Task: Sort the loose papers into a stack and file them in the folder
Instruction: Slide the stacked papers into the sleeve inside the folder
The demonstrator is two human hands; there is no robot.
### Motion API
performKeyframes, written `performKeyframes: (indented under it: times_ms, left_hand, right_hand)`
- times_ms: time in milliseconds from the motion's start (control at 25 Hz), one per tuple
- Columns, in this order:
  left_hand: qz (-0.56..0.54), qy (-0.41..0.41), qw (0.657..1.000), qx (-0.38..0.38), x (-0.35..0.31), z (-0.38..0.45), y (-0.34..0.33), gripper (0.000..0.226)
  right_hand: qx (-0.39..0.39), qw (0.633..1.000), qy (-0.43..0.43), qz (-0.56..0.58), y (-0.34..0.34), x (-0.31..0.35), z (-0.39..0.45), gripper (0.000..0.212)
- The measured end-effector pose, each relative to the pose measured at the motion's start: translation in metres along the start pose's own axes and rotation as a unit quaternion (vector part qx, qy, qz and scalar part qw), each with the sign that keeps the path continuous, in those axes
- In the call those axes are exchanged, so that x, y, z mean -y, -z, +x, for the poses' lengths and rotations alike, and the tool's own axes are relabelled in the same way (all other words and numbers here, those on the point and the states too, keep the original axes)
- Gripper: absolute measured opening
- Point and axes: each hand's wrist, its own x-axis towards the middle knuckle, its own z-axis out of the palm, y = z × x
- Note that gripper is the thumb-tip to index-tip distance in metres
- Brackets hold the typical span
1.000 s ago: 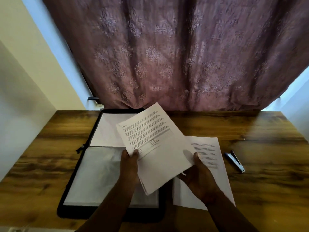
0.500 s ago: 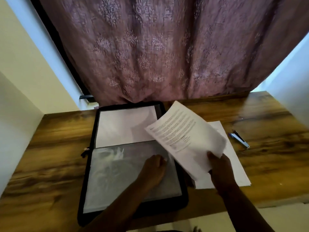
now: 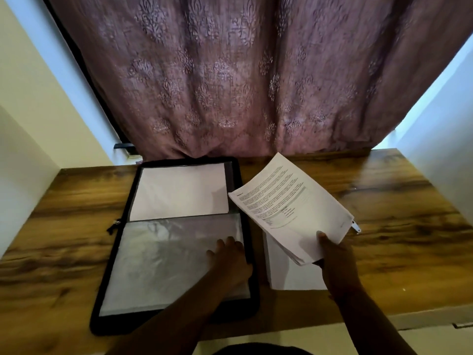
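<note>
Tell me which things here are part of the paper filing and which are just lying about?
Part of the job:
- held stack of papers, gripped by the right hand
- sheets on the table
- open black folder, left hand resting on its plastic sleeve

Just lying about:
- small metal tool, mostly hidden behind the papers
- curtain

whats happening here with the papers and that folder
A person is filing papers at a wooden desk. The right hand grips a stack of printed papers by its near corner, held up above another sheet lying on the desk. The left hand rests on the clear plastic sleeve of the open black folder, near its right edge. The papers are not in the folder yet. A small metal tool peeks out from behind the stack.
</note>
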Motion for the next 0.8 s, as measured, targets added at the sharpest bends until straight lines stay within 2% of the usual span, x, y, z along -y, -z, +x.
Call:
performKeyframes:
  times_ms: [200, 400, 520, 640, 800]
  left_hand:
    - [-0.015, 0.065, 0.994, -0.083, -0.011, -0.008, -0.012, 0.042]
    - [-0.063, 0.102, 0.986, -0.120, -0.016, -0.025, -0.024, 0.034]
    - [-0.132, 0.114, 0.977, -0.124, -0.013, -0.033, -0.030, 0.025]
    - [-0.209, 0.184, 0.947, -0.163, -0.009, -0.038, -0.027, 0.017]
    - [-0.223, 0.213, 0.933, -0.187, -0.007, -0.039, -0.024, 0.019]
  right_hand:
    - [0.061, 0.997, -0.040, -0.020, 0.015, 0.001, 0.025, 0.038]
    - [0.108, 0.992, -0.054, -0.024, 0.027, 0.004, 0.034, 0.021]
    - [0.127, 0.990, -0.056, -0.035, 0.031, 0.006, 0.033, 0.022]
    - [0.140, 0.988, -0.058, -0.032, 0.036, 0.006, 0.032, 0.023]
    - [0.145, 0.987, -0.059, -0.033, 0.046, 0.004, 0.034, 0.031]
